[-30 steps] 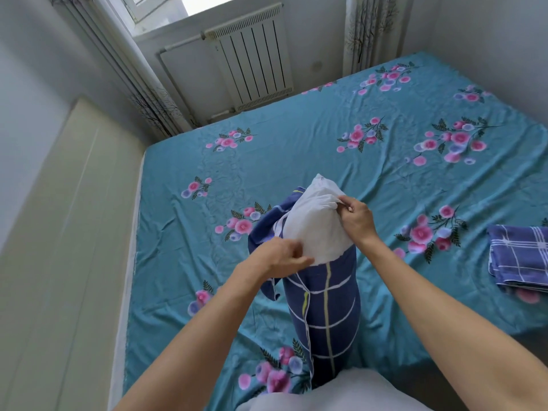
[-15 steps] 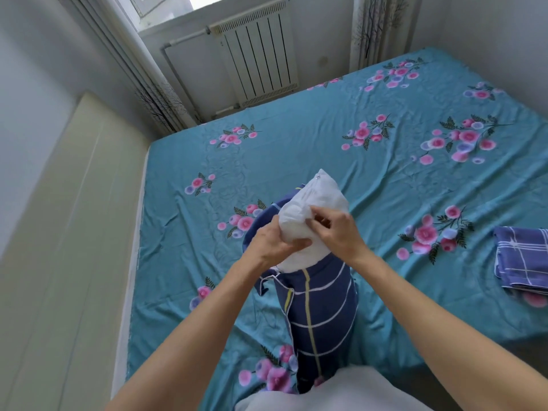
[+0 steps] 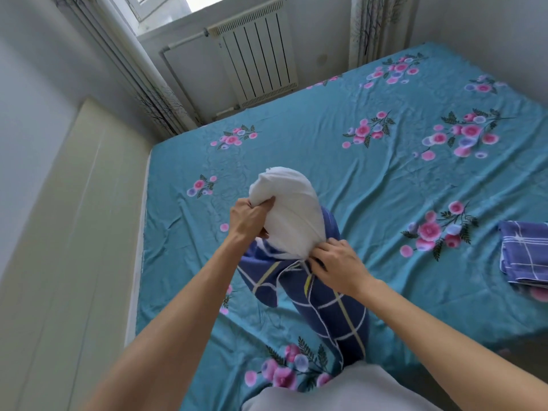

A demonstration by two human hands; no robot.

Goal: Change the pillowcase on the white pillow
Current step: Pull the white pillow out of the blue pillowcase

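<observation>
white pillow (image 3: 292,212) upright on bed, half out of navy checked pillowcase (image 3: 323,304).

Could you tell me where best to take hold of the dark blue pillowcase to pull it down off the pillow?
Probably at the dark blue pillowcase's bunched open rim just below the bared white pillow, coming from above: the pillow stands upright, so the rim slides downward.

The lower part of the white pillow (image 3: 292,209) is hidden inside the dark blue pillowcase (image 3: 323,298), whose near end disappears behind the person's white clothing (image 3: 341,390). The folded blue checked cloth (image 3: 525,256) at the right is cut off by the picture's edge. The left hand's (image 3: 247,219) fingertips are buried in pillow fabric. The right hand's (image 3: 338,262) fingertips are hidden where pillow meets pillowcase.
</observation>
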